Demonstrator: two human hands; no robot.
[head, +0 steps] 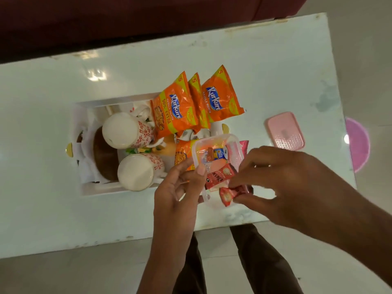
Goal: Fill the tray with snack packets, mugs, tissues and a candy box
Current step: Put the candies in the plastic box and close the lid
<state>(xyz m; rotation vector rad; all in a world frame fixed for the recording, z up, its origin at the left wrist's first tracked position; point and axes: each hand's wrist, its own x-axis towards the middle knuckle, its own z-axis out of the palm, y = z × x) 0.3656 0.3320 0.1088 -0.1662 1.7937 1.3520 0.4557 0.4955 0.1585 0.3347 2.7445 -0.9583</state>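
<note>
White worktop (53,124) lay under the tray (84,188) as my left hand (180,187) closed its grip on the light, stiff candy box (216,149) by its rim above the tray's near corner, my right hand (282,183) pinching a slippery red sweet (226,195).

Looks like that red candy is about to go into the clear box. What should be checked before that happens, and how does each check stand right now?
1. Red candy held firmly by the right hand: ok, pinched in the fingers.
2. Clear candy box steadied by the left hand: ok, fingers on its near edge.
3. Box open: ok, the pink lid lies apart on the table.
4. Room inside the box: ok, several sweets, space left.
5. Space in the tray for the box: not ok, two mugs and orange snack packets crowd it.
6. Tissues in the tray: cannot tell.
</note>
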